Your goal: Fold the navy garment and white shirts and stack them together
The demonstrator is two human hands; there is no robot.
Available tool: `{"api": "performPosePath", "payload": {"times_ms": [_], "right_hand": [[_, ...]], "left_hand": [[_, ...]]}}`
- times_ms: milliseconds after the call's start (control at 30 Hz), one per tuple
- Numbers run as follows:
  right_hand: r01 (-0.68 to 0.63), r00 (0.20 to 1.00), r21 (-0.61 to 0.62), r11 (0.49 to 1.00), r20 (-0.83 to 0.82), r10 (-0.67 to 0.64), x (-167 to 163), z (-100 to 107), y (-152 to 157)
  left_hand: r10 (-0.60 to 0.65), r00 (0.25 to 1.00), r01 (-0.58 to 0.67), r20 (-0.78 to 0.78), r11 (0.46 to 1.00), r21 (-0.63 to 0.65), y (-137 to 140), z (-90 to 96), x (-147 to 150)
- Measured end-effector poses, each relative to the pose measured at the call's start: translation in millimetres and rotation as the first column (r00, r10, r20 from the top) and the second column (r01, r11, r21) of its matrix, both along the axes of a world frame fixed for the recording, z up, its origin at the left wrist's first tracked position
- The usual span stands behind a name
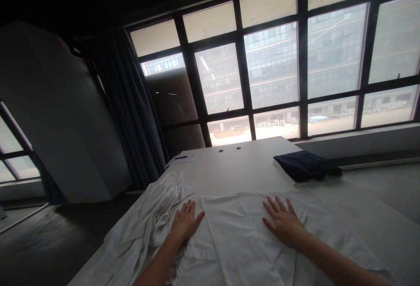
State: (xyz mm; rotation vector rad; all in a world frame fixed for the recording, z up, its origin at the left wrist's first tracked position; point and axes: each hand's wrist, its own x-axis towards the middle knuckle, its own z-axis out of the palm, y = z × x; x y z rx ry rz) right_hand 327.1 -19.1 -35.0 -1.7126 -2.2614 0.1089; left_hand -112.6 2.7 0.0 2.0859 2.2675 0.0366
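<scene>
A white garment (243,238) lies spread on the white table (223,170), with some creases across it; I cannot tell its exact kind. My left hand (187,220) rests flat at its left edge, fingers stretched forward and the thumb out to the side. On the right part of the cloth lies my right hand (284,220), palm down with its fingers spread. A small pale tag or strip (303,217) shows just beside that hand. Neither hand grips anything. The near end of the garment runs out of view at the bottom.
Crumpled white cloth (141,229) lies along the table's left side. A dark folded garment (305,165) sits at the right edge. Paper with a blue pen (181,158) is at the far left corner. Beyond are a dark blue curtain (131,102) and large windows (272,67).
</scene>
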Motion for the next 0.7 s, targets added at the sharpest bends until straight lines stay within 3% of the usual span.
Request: {"api": "performPosePath", "payload": {"times_ms": [200,300,467,700], "right_hand": [[0.220,0.974,0.046,0.974,0.048,-0.222,95,-30,-26],[0.343,0.934,0.029,0.939,0.098,-0.345,123,-46,-43],[0.364,0.924,0.036,0.931,0.113,-0.365,120,-57,-60],[0.275,0.956,0.033,0.961,0.094,-0.277,83,-24,-27]], "left_hand": [[0.016,0.999,-0.014,-0.038,0.999,0.048,-11,-5.9,2],[0.023,0.998,-0.020,-0.052,0.998,0.059,-17,-7.1,0],[0.056,0.998,-0.054,-0.019,0.995,0.087,-22,-5.1,-8],[0.047,0.998,-0.052,0.030,0.979,0.195,-19,11.9,-27]]}}
